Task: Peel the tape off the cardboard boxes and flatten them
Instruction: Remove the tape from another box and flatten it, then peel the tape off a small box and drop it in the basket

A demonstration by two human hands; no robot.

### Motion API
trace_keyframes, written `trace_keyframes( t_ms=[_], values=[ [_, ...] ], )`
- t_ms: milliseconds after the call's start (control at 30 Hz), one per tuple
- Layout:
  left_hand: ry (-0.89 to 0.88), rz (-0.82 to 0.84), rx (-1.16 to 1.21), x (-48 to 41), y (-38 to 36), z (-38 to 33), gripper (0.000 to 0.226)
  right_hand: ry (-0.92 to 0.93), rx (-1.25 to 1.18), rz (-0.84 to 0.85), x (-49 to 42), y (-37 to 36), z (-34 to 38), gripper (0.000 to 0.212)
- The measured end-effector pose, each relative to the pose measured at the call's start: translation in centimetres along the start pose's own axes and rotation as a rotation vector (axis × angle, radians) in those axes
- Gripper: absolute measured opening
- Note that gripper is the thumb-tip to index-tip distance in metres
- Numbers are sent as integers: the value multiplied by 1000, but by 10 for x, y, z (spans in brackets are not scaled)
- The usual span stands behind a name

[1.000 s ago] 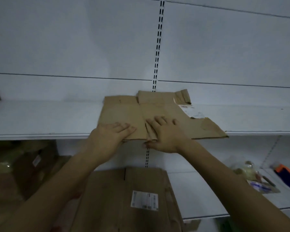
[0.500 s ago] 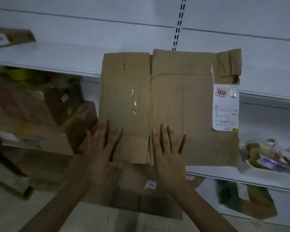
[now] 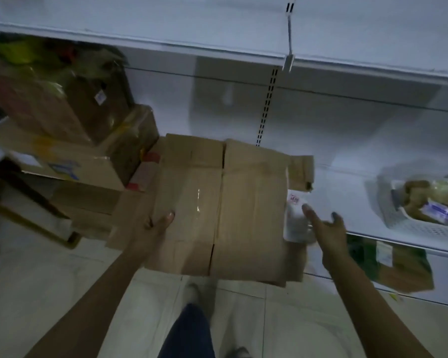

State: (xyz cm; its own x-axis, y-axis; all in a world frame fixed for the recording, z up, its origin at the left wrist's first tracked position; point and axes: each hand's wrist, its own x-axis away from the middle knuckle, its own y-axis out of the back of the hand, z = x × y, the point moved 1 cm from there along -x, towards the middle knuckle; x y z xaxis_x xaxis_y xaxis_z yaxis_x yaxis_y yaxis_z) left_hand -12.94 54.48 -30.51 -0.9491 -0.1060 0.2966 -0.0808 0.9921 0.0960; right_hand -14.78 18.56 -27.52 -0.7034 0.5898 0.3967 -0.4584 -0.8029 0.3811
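I am gripping the flattened cardboard box (image 3: 243,202) by its left edge with my left hand (image 3: 154,228), thumb lying on top. My right hand (image 3: 330,232) is hovering with fingers spread, just beside the white label (image 3: 294,223) at the box's right edge.

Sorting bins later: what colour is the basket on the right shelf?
The basket is white; head view.

Left hand (image 3: 157,224) clamped, right hand (image 3: 330,228) splayed

Single head cam, wide-angle, tilted fwd/down; flattened box (image 3: 251,208) close in front, shelf (image 3: 347,189) behind.
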Motion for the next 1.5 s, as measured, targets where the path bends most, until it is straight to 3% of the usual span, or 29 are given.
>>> trace_keyframes(
  t_ms=[67, 100, 167, 233, 367, 433, 533, 600, 667, 700, 767, 833, 1033, 1133, 1200, 1300, 1367, 1433, 1500],
  values=[
    [70, -18, -39, -12, 1, 11, 37, -190, 0, 404, -4, -13, -21, 36],
    [83, -28, -61, -20, 1, 14, 41, -207, 45, 513, -6, -25, -34, 14],
    [89, -63, -86, -44, 1, 13, 42, -83, 141, 527, -10, -53, -50, 19],
    [86, -82, -137, -74, 6, 8, 31, 90, 281, 361, -18, -83, -52, 11],
    [152, -56, -130, -150, 12, 2, 25, 477, 993, 244, -30, -142, -29, 63],
    [212, -113, -149, -187, 16, 1, 33, 581, 1055, 313, -40, -172, -13, 75],
    [247, -145, -232, -233, 28, -1, 39, 571, 1059, 467, -54, -213, 2, 81],
    [226, -226, -518, -252, 38, -2, 44, 489, 1110, 568, -58, -232, 5, 83],
    [60, -292, -1037, -258, 40, -1, 53, 414, 1169, 650, -62, -245, 3, 87],
    [-111, -224, -1217, -257, 31, 1, 59, 388, 1185, 669, -64, -250, 2, 88],
    [-387, 144, -1367, -244, -1, 17, 58, 348, 1213, 683, -69, -255, 0, 88],
    [-344, 443, -1483, -227, -24, 36, 60, 348, 1245, 684, -73, -261, -4, 89],
    [-332, 690, -1626, -251, -10, 6, 70, 421, 1165, 589, -74, -257, 26, 83],
    [-372, 586, -1540, -231, -11, -7, 64, 557, 979, 371, -47, -236, 38, 80],
    [-469, 527, -1487, -210, -6, -16, 61, 662, 957, 314, -24, -222, 43, 80],
    [-767, 394, -1361, -185, 11, -42, 61, 840, 848, 258, 16, -209, 72, 71],
    [-963, 381, -1312, -166, 29, -72, 66, 1059, 721, 180, 48, -208, 102, 64],
    [-1111, 366, -1353, -147, 54, -107, 69, 1255, 590, 135, 77, -212, 131, 63],
    [-1203, 243, -1412, -128, 86, -148, 66, 1378, 539, 129, 106, -221, 165, 61]
  ],
)
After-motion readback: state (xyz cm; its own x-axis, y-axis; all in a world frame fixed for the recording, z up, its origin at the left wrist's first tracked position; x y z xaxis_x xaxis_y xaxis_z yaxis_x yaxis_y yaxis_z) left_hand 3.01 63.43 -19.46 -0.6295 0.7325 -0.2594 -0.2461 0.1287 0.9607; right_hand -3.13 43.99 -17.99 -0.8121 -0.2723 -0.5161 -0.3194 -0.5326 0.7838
